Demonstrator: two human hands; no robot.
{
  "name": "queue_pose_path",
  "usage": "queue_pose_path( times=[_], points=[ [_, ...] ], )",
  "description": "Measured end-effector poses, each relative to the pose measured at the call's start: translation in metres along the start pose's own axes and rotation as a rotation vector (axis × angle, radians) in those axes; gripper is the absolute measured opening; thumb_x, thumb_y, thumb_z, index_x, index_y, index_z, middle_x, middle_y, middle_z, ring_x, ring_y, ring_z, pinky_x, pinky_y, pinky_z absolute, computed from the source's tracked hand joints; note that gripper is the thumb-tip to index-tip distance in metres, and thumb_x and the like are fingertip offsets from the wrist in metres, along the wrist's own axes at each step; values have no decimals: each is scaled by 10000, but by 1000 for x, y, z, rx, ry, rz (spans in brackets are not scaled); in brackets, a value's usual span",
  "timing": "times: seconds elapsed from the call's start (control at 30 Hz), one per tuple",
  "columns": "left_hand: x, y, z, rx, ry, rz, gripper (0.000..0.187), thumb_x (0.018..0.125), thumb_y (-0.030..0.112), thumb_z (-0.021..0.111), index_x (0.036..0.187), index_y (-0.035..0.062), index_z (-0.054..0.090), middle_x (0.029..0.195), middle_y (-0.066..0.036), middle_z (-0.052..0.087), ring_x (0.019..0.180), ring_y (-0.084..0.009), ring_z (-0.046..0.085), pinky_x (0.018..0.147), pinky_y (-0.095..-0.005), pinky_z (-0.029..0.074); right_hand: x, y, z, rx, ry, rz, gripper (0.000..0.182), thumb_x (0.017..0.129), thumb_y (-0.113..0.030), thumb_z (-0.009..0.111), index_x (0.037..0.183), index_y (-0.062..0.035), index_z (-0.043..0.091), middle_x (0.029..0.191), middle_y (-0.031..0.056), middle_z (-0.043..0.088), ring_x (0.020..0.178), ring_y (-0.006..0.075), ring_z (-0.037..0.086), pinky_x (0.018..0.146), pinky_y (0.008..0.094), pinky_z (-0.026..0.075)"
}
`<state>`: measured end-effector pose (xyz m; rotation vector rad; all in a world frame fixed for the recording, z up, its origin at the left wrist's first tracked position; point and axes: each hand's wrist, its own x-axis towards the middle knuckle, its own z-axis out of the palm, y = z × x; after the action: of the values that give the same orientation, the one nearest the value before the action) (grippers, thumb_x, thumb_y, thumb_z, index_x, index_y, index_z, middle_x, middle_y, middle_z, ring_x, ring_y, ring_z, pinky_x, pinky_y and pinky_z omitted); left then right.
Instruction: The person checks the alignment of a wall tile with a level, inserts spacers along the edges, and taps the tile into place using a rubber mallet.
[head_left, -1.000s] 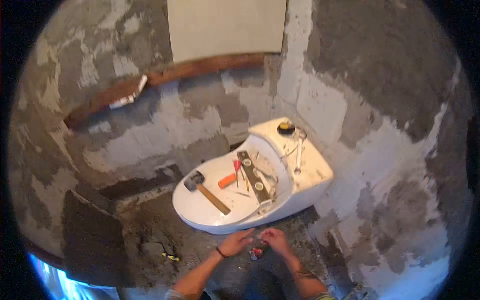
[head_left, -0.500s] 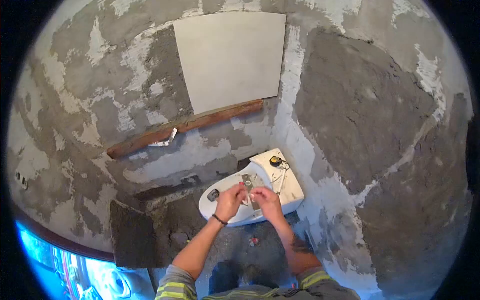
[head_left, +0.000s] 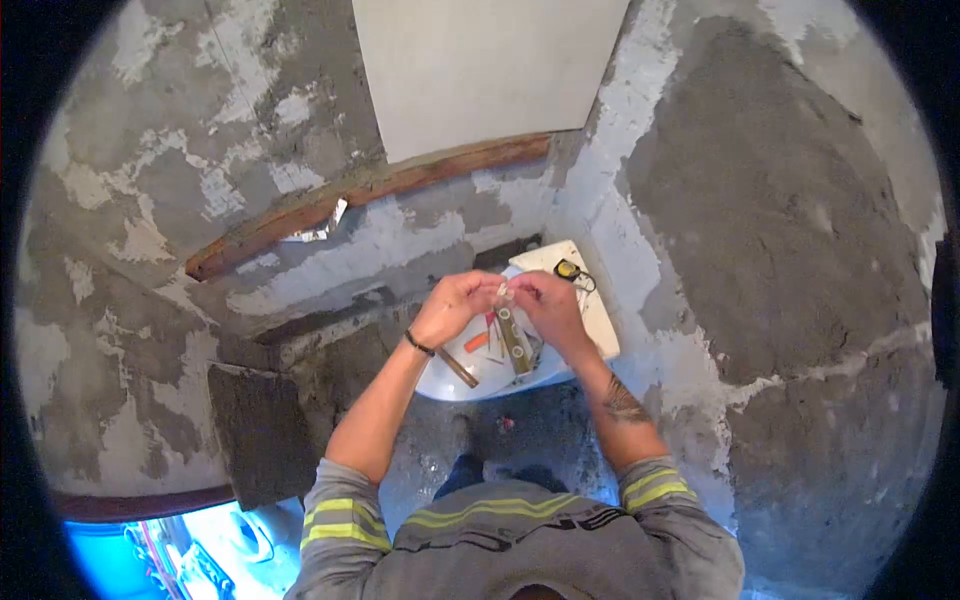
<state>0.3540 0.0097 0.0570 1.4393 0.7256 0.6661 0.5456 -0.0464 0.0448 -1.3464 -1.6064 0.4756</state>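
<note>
My left hand [head_left: 453, 306] and my right hand [head_left: 549, 305] meet above a white toilet [head_left: 440, 380]. Both pinch a small whitish piece [head_left: 502, 290] between their fingertips; its exact shape is too small to tell. Below my right hand a level [head_left: 515, 343] lies on the toilet lid. Beside it are an orange-red tool [head_left: 476, 342] and, under my left wrist, a narrow brown strip [head_left: 458, 369]. A yellow and black tape measure [head_left: 567, 269] rests on the tank top, right of my hands.
A large pale tile [head_left: 490, 75] is on the wall above a wooden batten [head_left: 370, 193], which holds a crumpled white piece [head_left: 325, 225]. A dark slab [head_left: 258, 435] leans at lower left. Rough plastered walls [head_left: 770, 220] rise on both sides.
The view has tilted downward, so the tile sits higher in the frame. My hands have come together at their fingertips, uncovering the level and orange-red tool on the lid.
</note>
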Motion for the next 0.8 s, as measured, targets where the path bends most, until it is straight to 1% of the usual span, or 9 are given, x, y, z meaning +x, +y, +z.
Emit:
queue_pose_path(
  times=[0.2, 0.23, 0.27, 0.4, 0.53, 0.6, 0.67, 0.73, 0.8],
  points=[
    [56, -23, -17, 255, 29, 206, 224, 897, 53, 612, 1107, 0, 670, 976, -116, 721, 888, -168, 685, 775, -293, 529, 32, 27, 8, 121, 29, 178, 96, 840, -4, 679, 936, -9, 680, 807, 74, 682, 700, 119, 646, 648, 259, 519],
    [63, -23, -17, 254, 22, 201, 224, 897, 53, 612, 1107, 0, 670, 976, -116, 721, 888, -168, 685, 775, -293, 529, 36, 34, 7, 64, 21, 158, 100, 841, -13, 661, 939, -13, 677, 832, 106, 678, 737, 177, 659, 679, 287, 526],
    [68, -24, -17, 338, 32, 226, 228, 889, 49, 605, 1104, 9, 672, 981, -148, 710, 889, -226, 690, 775, -318, 533, 40, 42, 7, 7, 9, 136, 106, 841, -23, 643, 942, -18, 674, 856, 137, 674, 775, 235, 673, 709, 315, 533],
    [91, -23, -13, 605, 61, 281, 239, 870, 34, 578, 1089, 19, 672, 1005, -214, 672, 920, -382, 656, 797, -392, 529, 55, 57, 3, 21, 22, 51, 114, 836, -44, 651, 944, -23, 677, 855, 151, 663, 768, 270, 663, 710, 336, 530],
    [114, -21, -5, 713, 12, 288, 240, 871, 22, 554, 1085, 24, 663, 1026, -207, 666, 942, -408, 631, 823, -419, 518, 71, 77, -11, -51, -19, 14, 116, 821, -55, 681, 934, -29, 685, 816, 133, 652, 747, 247, 643, 700, 339, 505],
    [130, -31, 0, 740, 50, 293, 250, 876, 21, 545, 1100, 34, 655, 1010, -205, 663, 927, -405, 627, 814, -426, 510, 79, 90, -25, 49, -214, 138, 133, 822, -84, 703, 937, -22, 677, 812, 133, 648, 736, 240, 635, 690, 336, 503],
    [150, -33, 10, 754, 47, 307, 223, 874, 17, 548, 1071, 33, 651, 979, -196, 666, 904, -403, 631, 782, -431, 509, 83, 119, -23, 102, -152, 40, 143, 825, -84, 713, 947, -15, 679, 812, 122, 654, 721, 213, 629, 680, 318, 500],
    [177, -28, 22, 881, 32, 88, 168, 874, 13, 554, 1017, 27, 641, 956, -190, 671, 892, -398, 638, 759, -427, 508, 94, 142, -22, 392, 42, 247, 186, 817, -105, 709, 976, -12, 679, 821, 150, 657, 744, 273, 651, 699, 357, 521],
    [207, -30, 35, 815, 82, 169, 90, 866, 11, 574, 945, 17, 618, 927, -179, 674, 892, -386, 650, 744, -422, 512, 104, 169, -31, 441, 47, 354, 171, 824, -110, 705, 954, -5, 668, 826, 159, 657, 755, 299, 650, 699, 376, 519]
  ],
)
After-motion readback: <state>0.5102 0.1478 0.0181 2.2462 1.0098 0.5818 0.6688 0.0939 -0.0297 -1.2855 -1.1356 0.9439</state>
